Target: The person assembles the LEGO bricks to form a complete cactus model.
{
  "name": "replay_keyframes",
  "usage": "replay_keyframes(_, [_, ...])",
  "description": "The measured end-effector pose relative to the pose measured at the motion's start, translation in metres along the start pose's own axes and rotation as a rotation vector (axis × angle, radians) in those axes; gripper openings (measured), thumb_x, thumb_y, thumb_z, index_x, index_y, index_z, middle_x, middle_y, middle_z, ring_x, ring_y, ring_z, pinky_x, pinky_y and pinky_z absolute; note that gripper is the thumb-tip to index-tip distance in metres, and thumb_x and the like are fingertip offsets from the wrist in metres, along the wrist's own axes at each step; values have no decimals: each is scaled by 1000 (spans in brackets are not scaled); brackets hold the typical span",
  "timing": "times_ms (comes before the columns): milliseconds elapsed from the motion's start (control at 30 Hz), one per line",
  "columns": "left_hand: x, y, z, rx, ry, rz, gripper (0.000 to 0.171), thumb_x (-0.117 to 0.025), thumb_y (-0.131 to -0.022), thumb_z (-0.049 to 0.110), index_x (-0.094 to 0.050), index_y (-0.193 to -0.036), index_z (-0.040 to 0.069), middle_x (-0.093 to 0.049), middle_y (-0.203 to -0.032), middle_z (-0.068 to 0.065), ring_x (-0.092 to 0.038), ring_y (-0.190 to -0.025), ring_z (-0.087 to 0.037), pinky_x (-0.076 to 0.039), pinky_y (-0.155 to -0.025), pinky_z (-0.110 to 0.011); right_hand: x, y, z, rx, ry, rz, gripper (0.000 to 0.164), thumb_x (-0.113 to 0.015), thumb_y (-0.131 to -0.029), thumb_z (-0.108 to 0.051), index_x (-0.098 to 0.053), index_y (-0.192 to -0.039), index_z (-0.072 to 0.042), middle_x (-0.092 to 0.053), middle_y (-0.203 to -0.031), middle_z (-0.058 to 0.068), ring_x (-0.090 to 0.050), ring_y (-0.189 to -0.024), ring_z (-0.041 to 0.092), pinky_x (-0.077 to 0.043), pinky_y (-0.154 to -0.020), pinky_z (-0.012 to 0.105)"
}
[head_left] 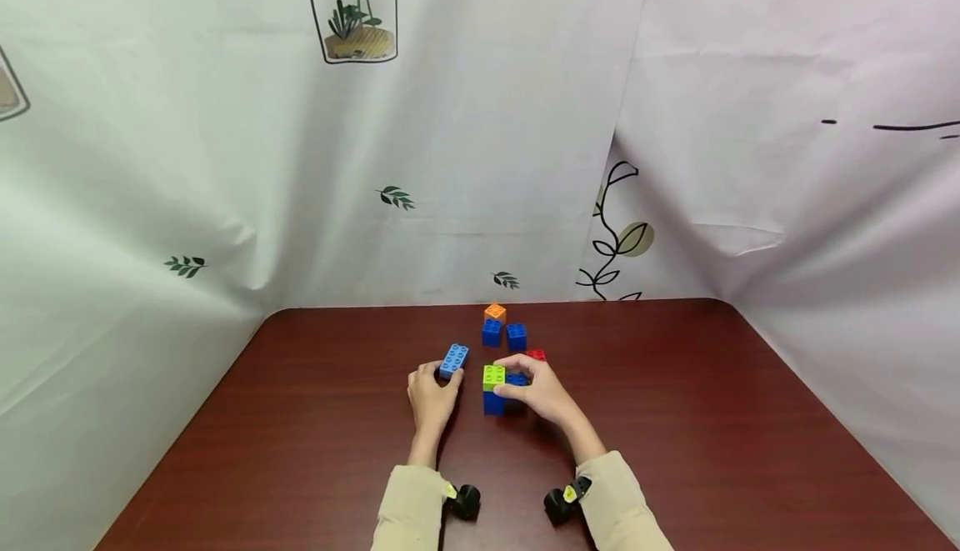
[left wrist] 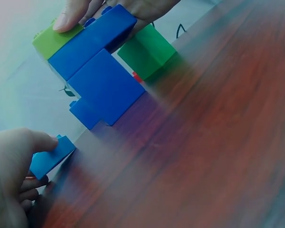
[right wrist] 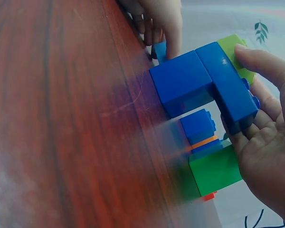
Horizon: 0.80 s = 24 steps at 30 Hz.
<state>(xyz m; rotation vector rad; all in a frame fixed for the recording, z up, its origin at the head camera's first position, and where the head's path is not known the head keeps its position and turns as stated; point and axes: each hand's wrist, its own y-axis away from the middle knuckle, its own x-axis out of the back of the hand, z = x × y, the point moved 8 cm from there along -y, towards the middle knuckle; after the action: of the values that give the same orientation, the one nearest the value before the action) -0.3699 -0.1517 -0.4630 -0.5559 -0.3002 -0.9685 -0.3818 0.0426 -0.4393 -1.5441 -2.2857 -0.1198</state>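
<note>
My left hand [head_left: 433, 401] pinches a light blue brick [head_left: 454, 360] between thumb and fingers, low over the table. To its right stands a stack with a lime green brick [head_left: 493, 376] on top. Under it, a long blue brick [left wrist: 92, 42] juts out sideways over a blue block [left wrist: 107, 88] at the bottom. My right hand [head_left: 543, 388] holds the lime green brick, the thumb on its near side and the fingers around the far side. In the right wrist view, the overhanging end of the long blue brick [right wrist: 235, 97] reaches in front of the right palm.
Behind the stack are two blue bricks [head_left: 517, 337] and an orange brick [head_left: 495, 312]. A red brick [head_left: 536, 354] shows past the right hand, near a green block [right wrist: 213, 171] that the hand hides from above. The brown table [head_left: 337, 451] meets a white printed cloth [head_left: 480, 117].
</note>
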Motion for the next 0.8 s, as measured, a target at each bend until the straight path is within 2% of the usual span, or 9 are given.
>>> replay_keyframes(100, [2, 0, -1, 14, 36, 0, 37, -76, -83, 18, -67, -112, -4, -66, -111, -20, -53, -108, -37, -42, -95, -53, 1, 0, 0, -2, 7, 2, 39, -73, -87, -23, -64, -122, -8, -65, -121, 16, -60, -108, 25, -54, -91, 35])
replay_keyframes(267, [5, 0, 0, 0, 131, 20, 33, -75, -82, 15, -69, -108, -3, -70, -106, -21, -60, -102, -38, -48, -91, -52, 2, 0, 0, -19, 11, 19, 39, -74, -86, -24, -64, -121, -10, -66, -120, 14, -60, -108, 25, -54, -91, 37])
replay_keyframes(433, [5, 0, 1, -17, 230, -11, 29, -73, -84, 13, -70, -108, -2, -72, -102, -21, -67, -97, -34, -54, -85, -48, 2, 0, -2, -13, 10, 17, 39, -74, -86, -23, -64, -121, -9, -66, -120, 14, -60, -108, 24, -54, -91, 37])
replay_keyframes(533, [4, 2, 0, 5, 300, -30, 27, -72, -86, 12, -70, -109, -1, -72, -104, -21, -69, -97, -30, -56, -84, -39, 0, -1, -2, -12, 6, 7, 39, -73, -87, -23, -64, -121, -8, -65, -121, 15, -59, -109, 27, -54, -91, 35])
replay_keyframes(633, [3, 3, -2, 50, 394, -34, 26, -70, -87, 9, -69, -109, -3, -71, -103, -22, -68, -89, -22, -55, -75, -25, -2, 0, -2, -16, 1, -10, 40, -73, -87, -23, -63, -122, -7, -65, -122, 16, -59, -111, 30, -54, -91, 36])
replay_keyframes(700, [-1, 4, -2, 80, 463, -65, 27, -68, -88, 9, -67, -111, -5, -70, -103, -23, -65, -84, -14, -51, -71, -18, -3, 1, -3, -12, 4, -11, 39, -72, -88, -21, -62, -123, -6, -65, -122, 16, -59, -112, 31, -53, -93, 37])
replay_keyframes(800, [-11, 4, 0, 121, 591, -141, 30, -63, -92, 9, -63, -115, -9, -69, -103, -22, -61, -79, -7, -51, -69, -16, -3, 2, -4, -7, 11, 3, 38, -71, -89, -19, -62, -123, -6, -65, -122, 16, -58, -112, 30, -52, -95, 41])
